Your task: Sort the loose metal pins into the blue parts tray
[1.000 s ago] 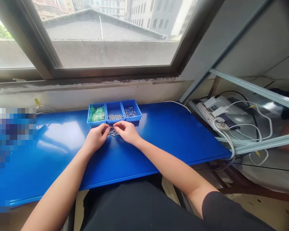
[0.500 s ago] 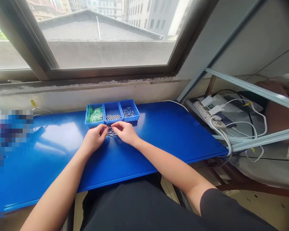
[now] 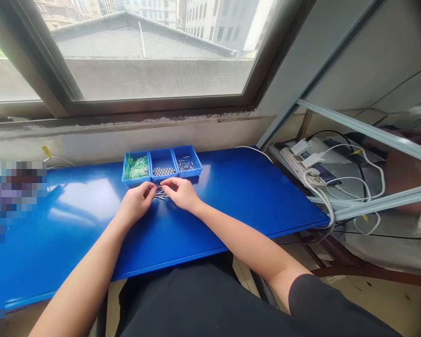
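My left hand (image 3: pixel 136 202) and my right hand (image 3: pixel 182 194) face each other, thumb and forefinger of each pinched together. Whatever thin, small piece they hold between their tips is too tiny to name. Right under the fingertips a small pile of thin metal pins or screws (image 3: pixel 161 195) lies on the blue table (image 3: pixel 238 201). Just beyond stand three joined blue bins (image 3: pixel 162 179). The left one has green and clear bits (image 3: pixel 137 168), the middle one silver nut-like rings (image 3: pixel 163 171), the right one loose metal pins or screws (image 3: pixel 185 164).
A window (image 3: pixel 154 70) and its sill lie behind the table. To the right, a metal frame (image 3: pixel 372 126) borders a power strip (image 3: pixel 296 161) with plugs and white cables (image 3: pixel 365 164). A blurred-out patch (image 3: pixel 14 196) covers the table's left end.
The view has shifted slightly. Both hands keep nearly the same pinched pose over the pile; no piece has visibly changed place.
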Motion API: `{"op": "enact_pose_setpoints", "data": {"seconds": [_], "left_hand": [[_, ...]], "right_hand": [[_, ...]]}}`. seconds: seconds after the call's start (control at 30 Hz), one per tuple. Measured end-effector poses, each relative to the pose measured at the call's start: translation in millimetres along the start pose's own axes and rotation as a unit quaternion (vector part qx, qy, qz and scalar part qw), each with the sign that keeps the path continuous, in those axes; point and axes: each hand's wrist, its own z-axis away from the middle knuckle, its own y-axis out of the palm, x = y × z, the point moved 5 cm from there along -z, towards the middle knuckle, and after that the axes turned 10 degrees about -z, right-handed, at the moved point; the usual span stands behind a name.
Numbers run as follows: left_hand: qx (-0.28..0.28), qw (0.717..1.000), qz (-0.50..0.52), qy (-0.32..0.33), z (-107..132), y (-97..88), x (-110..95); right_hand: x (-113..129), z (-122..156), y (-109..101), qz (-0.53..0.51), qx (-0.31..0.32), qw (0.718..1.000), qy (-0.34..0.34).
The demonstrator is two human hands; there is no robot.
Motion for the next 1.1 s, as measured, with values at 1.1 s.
{"op": "enact_pose_setpoints", "data": {"seconds": [1.1], "left_hand": [[0.006, 1.0, 0.008, 0.004, 0.6, -1.9, -3.1]], "right_hand": [[0.5, 0.3, 1.3, 0.008, 0.006, 1.0, 0.003]]}}
